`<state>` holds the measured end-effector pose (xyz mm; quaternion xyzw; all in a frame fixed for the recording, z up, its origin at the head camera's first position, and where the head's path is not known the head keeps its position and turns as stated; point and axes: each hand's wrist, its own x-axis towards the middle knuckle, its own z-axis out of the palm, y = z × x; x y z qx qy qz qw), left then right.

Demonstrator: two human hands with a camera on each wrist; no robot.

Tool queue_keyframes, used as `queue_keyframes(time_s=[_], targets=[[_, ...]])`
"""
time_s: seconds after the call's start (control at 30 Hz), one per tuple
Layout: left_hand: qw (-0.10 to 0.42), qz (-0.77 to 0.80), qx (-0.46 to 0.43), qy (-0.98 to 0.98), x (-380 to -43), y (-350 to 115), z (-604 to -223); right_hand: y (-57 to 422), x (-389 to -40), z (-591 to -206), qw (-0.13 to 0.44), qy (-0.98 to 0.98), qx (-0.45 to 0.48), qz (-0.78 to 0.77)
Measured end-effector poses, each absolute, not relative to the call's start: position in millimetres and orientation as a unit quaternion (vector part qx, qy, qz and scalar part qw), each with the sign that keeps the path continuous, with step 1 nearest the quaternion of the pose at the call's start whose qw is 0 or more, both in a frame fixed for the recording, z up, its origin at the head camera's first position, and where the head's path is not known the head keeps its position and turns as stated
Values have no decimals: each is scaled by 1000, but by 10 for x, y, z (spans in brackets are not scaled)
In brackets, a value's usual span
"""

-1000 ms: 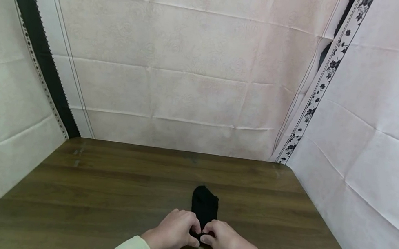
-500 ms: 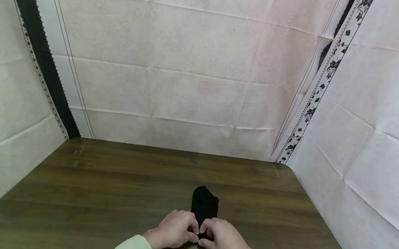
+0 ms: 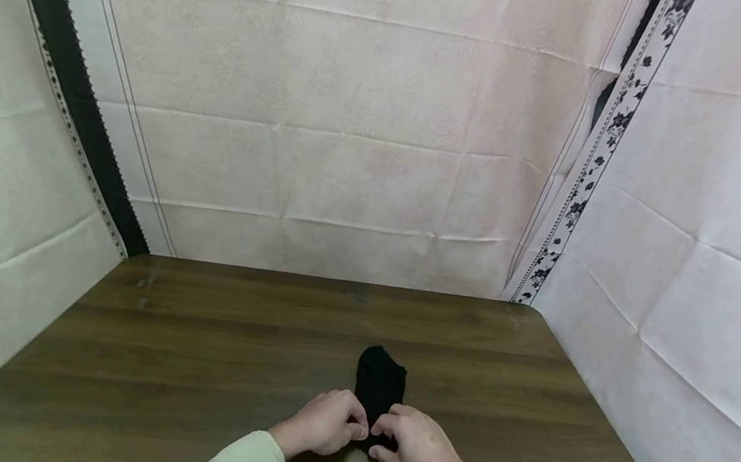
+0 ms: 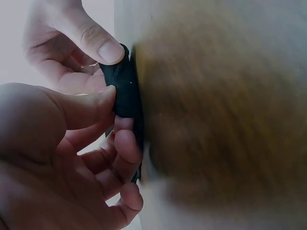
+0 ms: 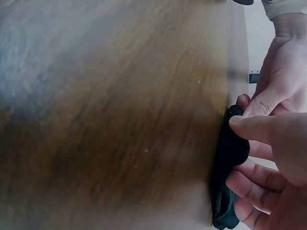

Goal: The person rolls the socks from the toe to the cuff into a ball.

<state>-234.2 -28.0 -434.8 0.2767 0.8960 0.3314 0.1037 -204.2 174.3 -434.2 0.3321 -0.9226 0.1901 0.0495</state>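
Holding the near end of a black cloth (image 3: 381, 378), I judge the work partway: that end looks bunched, the far part lies flat on the table (image 3: 204, 364), left to do. My left hand (image 3: 327, 420) pinches closely; my right hand (image 3: 419, 450) curls round it, thumb and fingers parted.
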Motion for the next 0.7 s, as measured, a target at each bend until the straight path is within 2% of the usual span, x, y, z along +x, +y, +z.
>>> queue_keyframes(time_s=[0.17, 0.33, 0.7], targets=[[127, 340, 261, 894, -2351, -275, -4313, 1752, -2050, -4340, 37, -923, 331, 191], [128, 339, 251, 898, -2327, -273, -4309, 1751, -2050, -4338, 22, -922, 332, 196], [64, 331, 271, 902, -2240, -301, -4280, 1769, -2074, -4350, 4, -917, 329, 226]])
